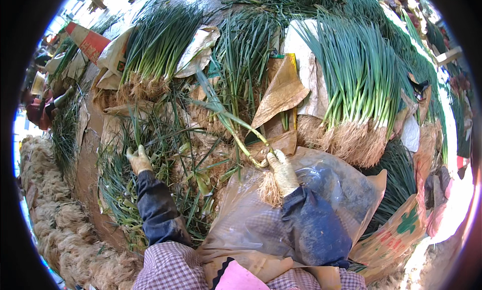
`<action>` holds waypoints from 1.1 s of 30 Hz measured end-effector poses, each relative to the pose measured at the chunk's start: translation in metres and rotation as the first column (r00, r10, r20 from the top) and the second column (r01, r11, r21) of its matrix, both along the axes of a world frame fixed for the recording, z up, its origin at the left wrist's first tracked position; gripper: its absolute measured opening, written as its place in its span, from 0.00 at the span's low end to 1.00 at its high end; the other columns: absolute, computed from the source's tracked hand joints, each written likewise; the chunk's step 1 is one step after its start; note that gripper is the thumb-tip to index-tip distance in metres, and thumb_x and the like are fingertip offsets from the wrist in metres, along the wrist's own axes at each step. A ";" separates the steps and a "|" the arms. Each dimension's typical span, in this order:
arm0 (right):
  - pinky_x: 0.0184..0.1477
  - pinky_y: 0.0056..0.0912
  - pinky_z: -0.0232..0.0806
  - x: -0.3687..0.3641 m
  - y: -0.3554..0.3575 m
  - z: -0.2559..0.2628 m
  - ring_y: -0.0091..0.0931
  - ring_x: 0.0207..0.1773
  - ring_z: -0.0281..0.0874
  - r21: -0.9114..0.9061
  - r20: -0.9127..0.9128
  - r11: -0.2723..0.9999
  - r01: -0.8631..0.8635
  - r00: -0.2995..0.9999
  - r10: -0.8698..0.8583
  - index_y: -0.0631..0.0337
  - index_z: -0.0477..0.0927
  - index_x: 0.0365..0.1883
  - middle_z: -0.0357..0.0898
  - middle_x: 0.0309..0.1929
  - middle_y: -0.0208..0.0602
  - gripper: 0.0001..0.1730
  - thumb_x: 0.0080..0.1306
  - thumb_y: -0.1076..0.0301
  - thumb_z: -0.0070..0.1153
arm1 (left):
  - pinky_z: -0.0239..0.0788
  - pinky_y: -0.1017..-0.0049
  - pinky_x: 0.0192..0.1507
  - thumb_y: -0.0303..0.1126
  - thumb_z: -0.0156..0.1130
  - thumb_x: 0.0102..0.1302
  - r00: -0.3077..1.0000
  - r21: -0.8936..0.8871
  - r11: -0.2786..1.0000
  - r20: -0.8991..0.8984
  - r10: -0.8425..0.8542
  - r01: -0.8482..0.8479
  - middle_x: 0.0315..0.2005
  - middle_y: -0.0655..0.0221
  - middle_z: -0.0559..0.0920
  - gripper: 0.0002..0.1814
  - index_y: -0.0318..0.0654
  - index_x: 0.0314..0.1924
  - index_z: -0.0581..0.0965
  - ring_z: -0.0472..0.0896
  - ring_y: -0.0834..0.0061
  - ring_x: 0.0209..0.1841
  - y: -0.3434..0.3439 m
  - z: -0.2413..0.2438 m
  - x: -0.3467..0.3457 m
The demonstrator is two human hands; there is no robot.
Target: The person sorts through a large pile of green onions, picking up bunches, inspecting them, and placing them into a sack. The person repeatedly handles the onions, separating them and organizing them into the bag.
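Observation:
My right hand (281, 170), in a soiled pale glove, grips green onions (243, 143) near their root end over my lap. Their stalks run up and left, and a tuft of tan roots (270, 190) hangs below the fingers. My left hand (140, 162), also gloved, is stretched out to the left with its fingers apart. Green leaves (136, 130) rise just beyond its fingertips; contact with them is unclear. Below and around this hand lies a heap of loose onion leaves and peelings (124, 203). A clear plastic sheet (248, 222) covers my lap.
Rooted green onion bundles stand at the upper left (160, 45), upper middle (244, 45) and right (357, 71). A brown sack flap (280, 90) sticks up between them. Tan fibrous matter (67, 222) is banked along the left. Farther off are a traffic cone (88, 41) and a person (39, 107).

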State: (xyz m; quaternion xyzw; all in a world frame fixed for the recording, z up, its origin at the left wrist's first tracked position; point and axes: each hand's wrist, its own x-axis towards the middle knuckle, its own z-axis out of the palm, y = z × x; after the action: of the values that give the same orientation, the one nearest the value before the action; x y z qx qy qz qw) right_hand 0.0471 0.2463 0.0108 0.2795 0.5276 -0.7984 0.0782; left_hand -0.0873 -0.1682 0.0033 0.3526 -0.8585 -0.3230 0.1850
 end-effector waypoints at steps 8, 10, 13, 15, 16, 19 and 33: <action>0.28 0.15 0.60 0.001 -0.013 0.035 0.12 0.25 0.62 0.063 -0.158 0.995 0.073 0.985 -0.062 0.60 0.78 0.41 0.70 0.26 0.20 0.20 0.72 0.51 0.46 | 0.74 0.73 0.40 0.36 0.61 0.65 0.406 0.568 0.258 -0.149 -0.902 0.782 0.37 0.62 0.79 0.21 0.32 0.53 0.71 0.78 0.73 0.38 0.268 0.028 0.065; 0.28 0.17 0.60 0.005 -0.007 0.022 0.12 0.25 0.62 0.145 -0.253 0.986 0.085 0.966 -0.046 0.61 0.78 0.39 0.71 0.25 0.20 0.23 0.73 0.49 0.43 | 0.73 0.74 0.38 0.34 0.60 0.66 0.322 0.431 0.254 -0.091 -0.942 0.866 0.32 0.64 0.80 0.16 0.32 0.49 0.73 0.79 0.76 0.36 0.301 0.048 0.082; 0.24 0.17 0.56 0.000 -0.020 0.018 0.13 0.22 0.60 0.174 -0.226 0.888 0.425 0.895 -0.384 0.59 0.76 0.35 0.68 0.21 0.20 0.25 0.72 0.45 0.42 | 0.72 0.76 0.36 0.33 0.60 0.66 0.233 0.369 0.178 -0.110 -0.966 0.912 0.28 0.64 0.81 0.09 0.36 0.42 0.78 0.80 0.80 0.33 0.295 0.068 0.092; 0.21 0.17 0.54 0.004 0.005 0.018 0.13 0.20 0.59 0.002 -0.052 0.932 0.363 0.931 -0.362 0.57 0.74 0.32 0.66 0.19 0.21 0.26 0.70 0.41 0.43 | 0.70 0.74 0.42 0.34 0.58 0.68 -0.006 0.490 -0.250 -0.446 -0.895 0.835 0.30 0.68 0.81 0.09 0.35 0.41 0.78 0.78 0.79 0.37 0.284 0.090 0.104; 0.18 0.18 0.51 0.002 0.010 0.022 0.14 0.18 0.57 -0.002 -0.005 0.928 0.374 0.928 -0.374 0.55 0.73 0.31 0.63 0.18 0.20 0.26 0.68 0.39 0.45 | 0.70 0.75 0.42 0.35 0.58 0.68 -0.073 0.618 -0.438 -0.524 -0.848 0.653 0.31 0.69 0.81 0.09 0.37 0.41 0.79 0.78 0.79 0.38 0.272 0.088 0.106; 0.20 0.17 0.52 -0.003 0.011 0.008 0.15 0.17 0.58 -0.064 -0.038 0.945 0.320 0.946 -0.323 0.58 0.74 0.33 0.63 0.16 0.21 0.28 0.67 0.38 0.44 | 0.69 0.76 0.42 0.40 0.57 0.69 -0.081 0.919 -0.184 -0.166 -0.983 0.349 0.33 0.73 0.81 0.12 0.40 0.40 0.80 0.77 0.79 0.38 0.220 0.061 0.091; 0.32 0.14 0.63 0.008 -0.009 0.030 0.15 0.30 0.69 -0.054 -0.205 0.995 0.085 0.974 -0.094 0.61 0.75 0.36 0.74 0.30 0.26 0.10 0.70 0.63 0.52 | 0.61 0.77 0.22 0.39 0.55 0.69 0.930 0.685 0.635 -0.200 -0.308 0.357 0.19 0.76 0.70 0.09 0.41 0.36 0.72 0.67 0.81 0.21 0.237 -0.041 0.012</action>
State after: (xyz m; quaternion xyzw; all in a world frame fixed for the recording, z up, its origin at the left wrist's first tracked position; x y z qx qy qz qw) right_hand 0.0553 0.2378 0.0409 0.2164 0.5017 -0.8375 -0.0071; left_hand -0.0757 0.0683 -0.0376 0.2216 -0.7101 -0.6683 -0.0005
